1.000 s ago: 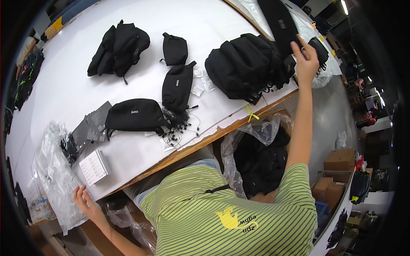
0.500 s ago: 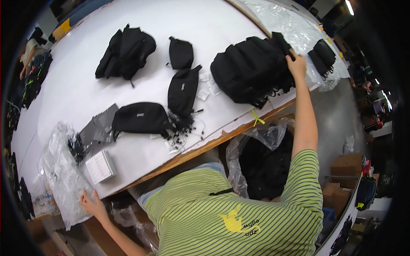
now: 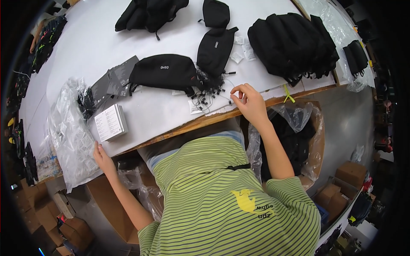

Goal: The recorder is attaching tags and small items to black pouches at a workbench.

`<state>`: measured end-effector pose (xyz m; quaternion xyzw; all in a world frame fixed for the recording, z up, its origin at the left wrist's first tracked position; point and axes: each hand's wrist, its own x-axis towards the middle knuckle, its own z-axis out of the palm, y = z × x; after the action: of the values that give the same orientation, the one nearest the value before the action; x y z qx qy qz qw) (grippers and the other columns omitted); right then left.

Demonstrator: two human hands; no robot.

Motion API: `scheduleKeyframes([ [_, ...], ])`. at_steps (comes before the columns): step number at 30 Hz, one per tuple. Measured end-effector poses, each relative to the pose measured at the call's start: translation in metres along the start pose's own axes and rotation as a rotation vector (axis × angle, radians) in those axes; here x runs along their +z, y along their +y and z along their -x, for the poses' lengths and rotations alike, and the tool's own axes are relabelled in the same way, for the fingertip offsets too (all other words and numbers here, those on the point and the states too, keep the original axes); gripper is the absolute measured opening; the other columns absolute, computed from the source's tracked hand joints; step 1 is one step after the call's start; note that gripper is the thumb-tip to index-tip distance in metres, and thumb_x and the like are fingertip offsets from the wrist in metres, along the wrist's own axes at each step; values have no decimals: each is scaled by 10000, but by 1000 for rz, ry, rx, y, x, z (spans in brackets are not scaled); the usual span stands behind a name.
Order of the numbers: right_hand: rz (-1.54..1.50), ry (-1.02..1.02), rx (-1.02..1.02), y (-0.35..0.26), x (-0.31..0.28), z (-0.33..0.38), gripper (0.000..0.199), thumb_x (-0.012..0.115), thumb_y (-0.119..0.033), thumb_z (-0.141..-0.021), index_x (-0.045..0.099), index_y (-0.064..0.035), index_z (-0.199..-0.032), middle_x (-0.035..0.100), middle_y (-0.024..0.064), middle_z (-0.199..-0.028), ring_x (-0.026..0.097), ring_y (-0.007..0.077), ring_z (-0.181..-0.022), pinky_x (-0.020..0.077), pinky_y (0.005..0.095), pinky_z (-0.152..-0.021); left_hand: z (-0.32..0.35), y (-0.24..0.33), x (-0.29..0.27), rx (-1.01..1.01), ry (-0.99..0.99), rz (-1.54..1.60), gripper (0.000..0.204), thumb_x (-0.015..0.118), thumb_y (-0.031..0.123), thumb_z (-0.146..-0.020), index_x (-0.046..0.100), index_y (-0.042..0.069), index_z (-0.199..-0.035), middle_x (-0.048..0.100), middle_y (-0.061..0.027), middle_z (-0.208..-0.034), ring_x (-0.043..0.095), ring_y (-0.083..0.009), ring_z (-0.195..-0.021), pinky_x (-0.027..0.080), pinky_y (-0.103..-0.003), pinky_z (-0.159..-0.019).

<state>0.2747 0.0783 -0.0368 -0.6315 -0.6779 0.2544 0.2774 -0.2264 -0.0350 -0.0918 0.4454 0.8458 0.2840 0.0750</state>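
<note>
My left hand (image 3: 103, 159) rests at the front table edge, fingers apart, beside the crumpled clear plastic bags (image 3: 70, 138) and just below a stack of white printed cards (image 3: 111, 123). My right hand (image 3: 250, 102) is over the table edge with fingers loosely curled and a gap between thumb and forefinger; I see nothing in it. Closest to it lies a tangle of thin black cords with small ends (image 3: 209, 85). Around the tangle are a black zip pouch (image 3: 164, 73), a second black pouch (image 3: 215, 53) and a smaller one (image 3: 216, 15).
A heap of black bags (image 3: 292, 47) is at the right, another black bag (image 3: 151, 15) at the far left. Grey printed cards (image 3: 113, 81), small white packets (image 3: 239, 52) and a yellow ribbon (image 3: 289, 94) lie about. Below the edge stands a plastic-lined carton of black items (image 3: 286, 147).
My right hand has left the black bag heap and come back toward the cord tangle. My left hand has shifted closer to the white card stack. The view has tilted down.
</note>
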Motion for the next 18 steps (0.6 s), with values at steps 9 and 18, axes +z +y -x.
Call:
scheduleKeyframes([
  [9,160,-58,-70,15,6,12,177,689,-187,-785,571,-58,-811,546,75,-803,559,237,-674,450,339,-622,-20,48,13,-4,183,180,612,557,427,-918,434,-19,-1319,482,-177,-1204,491,-268,-1047,384,-371,-931],
  [18,479,173,142,45,-54,-20,137,662,-166,-798,569,-103,-877,538,76,-849,587,286,-749,471,388,-640,-24,50,15,129,97,51,493,581,399,-899,592,0,-1189,533,-169,-1192,459,-324,-1119,344,-404,-979],
])
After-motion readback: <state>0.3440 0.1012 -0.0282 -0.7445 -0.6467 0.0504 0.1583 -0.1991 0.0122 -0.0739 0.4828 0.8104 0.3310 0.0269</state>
